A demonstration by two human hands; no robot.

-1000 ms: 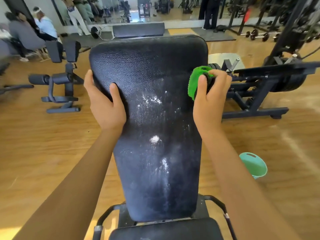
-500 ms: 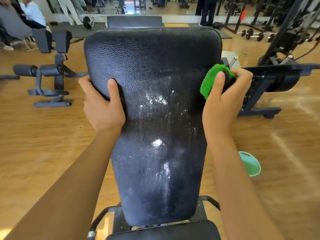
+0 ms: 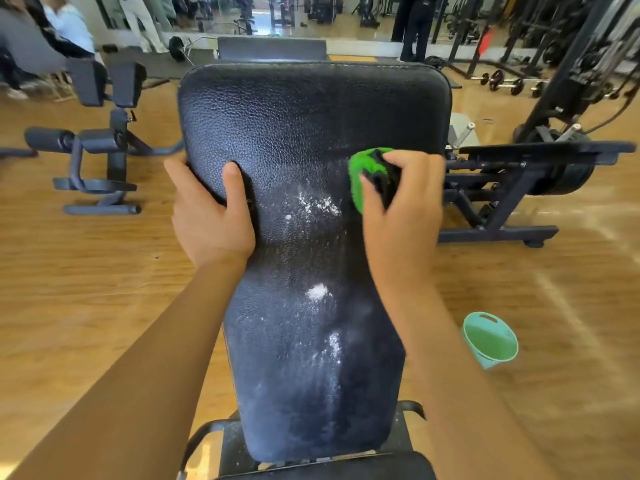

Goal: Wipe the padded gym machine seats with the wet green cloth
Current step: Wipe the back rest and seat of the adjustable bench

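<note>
Head view: left hand [image 3: 211,216] grips the black padded backrest's [image 3: 311,133] left edge, likely steadying it, while right hand [image 3: 401,209] clutches the bunched green cloth [image 3: 362,168] against the pad's right side, beside white residue [image 3: 317,291]. A teal bucket [image 3: 490,341] waits on the floor.

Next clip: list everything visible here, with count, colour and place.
back pad: one, black, centre, white residue on it
seat pad: one, black, bottom edge
green cloth: one, green, pad's right side
bucket: one, teal, floor, right
leg machine: one, dark, left
weight machine: one, black, right
dumbbells: a few, dark, far right
people: several, far left background
left hand: one, grips pad's left edge
right hand: one, holds cloth on pad
</note>
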